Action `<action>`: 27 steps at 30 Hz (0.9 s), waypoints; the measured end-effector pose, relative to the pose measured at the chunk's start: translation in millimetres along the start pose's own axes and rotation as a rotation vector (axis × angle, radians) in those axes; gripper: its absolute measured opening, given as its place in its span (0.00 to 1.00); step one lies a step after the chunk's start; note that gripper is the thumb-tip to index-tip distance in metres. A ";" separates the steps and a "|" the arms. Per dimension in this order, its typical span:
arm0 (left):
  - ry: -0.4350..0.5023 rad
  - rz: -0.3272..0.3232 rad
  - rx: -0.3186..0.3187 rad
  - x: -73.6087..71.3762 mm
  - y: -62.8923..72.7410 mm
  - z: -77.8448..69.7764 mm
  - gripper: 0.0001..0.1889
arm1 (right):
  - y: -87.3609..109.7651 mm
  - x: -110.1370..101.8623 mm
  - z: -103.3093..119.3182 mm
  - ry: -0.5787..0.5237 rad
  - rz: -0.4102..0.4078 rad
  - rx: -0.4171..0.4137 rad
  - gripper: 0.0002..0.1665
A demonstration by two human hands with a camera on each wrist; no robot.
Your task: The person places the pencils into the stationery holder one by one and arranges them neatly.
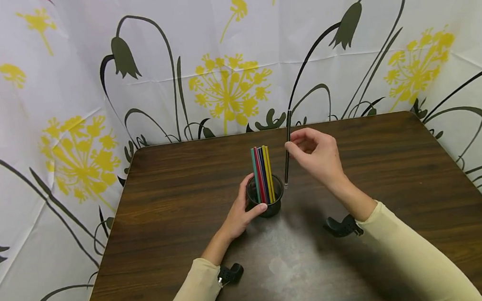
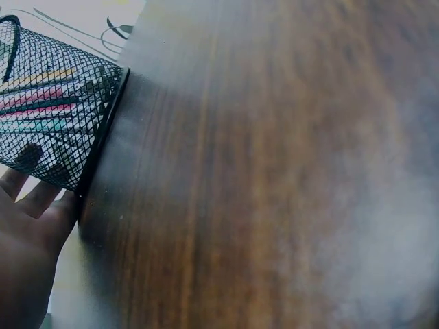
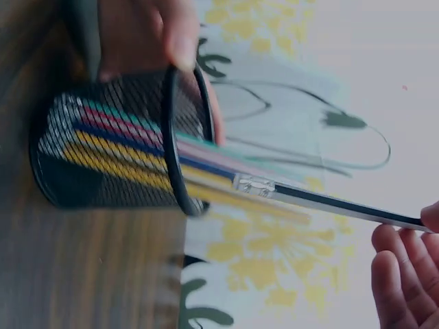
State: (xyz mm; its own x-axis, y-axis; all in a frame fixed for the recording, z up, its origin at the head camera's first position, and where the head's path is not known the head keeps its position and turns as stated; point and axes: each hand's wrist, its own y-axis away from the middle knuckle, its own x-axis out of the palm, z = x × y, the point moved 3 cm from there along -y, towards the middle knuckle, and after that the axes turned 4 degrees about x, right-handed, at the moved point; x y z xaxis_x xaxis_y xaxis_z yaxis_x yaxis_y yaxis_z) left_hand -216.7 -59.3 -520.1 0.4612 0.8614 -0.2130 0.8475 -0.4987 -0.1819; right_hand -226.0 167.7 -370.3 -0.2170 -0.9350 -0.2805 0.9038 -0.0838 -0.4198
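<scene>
My left hand [image 1: 237, 217] grips a black mesh pencil cup [image 1: 274, 208] from its left side, the thumb near the front of the rim. Several coloured pencils [image 1: 261, 168], teal, red, dark blue and yellow among them, stand upright in the cup. To the right, my right hand [image 1: 319, 158] pinches a slim black pencil [image 1: 287, 141] between thumb and fingers. That pencil is nearly vertical, its lower end beside the cup's right rim. In the right wrist view a clear, silvery piece [image 3: 254, 185] shows at that end. Left fingers touch the mesh [image 2: 62, 103] low down in the left wrist view.
The dark wood-grain table [image 1: 175, 189] carries the cup near its middle. Behind and at the sides hangs a white curtain [image 1: 194, 11] printed with yellow and dark green flowers. A black wrist device [image 1: 342, 226] sits under the right forearm, another [image 1: 232, 274] at the left.
</scene>
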 end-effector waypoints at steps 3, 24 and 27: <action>0.007 -0.009 0.003 1.0 0.1 0.4 0.43 | 6.4 10.6 3.8 -0.049 0.022 -0.048 0.09; 0.043 0.050 0.011 -0.8 4.1 -39.3 0.41 | 45.8 55.4 -28.9 0.147 0.205 -0.050 0.07; 0.041 0.049 0.004 -1.0 4.4 -39.1 0.41 | 46.7 57.0 -31.7 0.158 0.205 -0.053 0.06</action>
State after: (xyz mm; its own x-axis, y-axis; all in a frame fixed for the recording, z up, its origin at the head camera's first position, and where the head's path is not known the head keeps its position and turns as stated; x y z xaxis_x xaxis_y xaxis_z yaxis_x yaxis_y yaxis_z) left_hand -203.2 -58.5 -483.2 0.5127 0.8390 -0.1821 0.8224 -0.5409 -0.1763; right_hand -207.8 121.3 -433.3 -0.0901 -0.8647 -0.4941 0.9149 0.1241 -0.3840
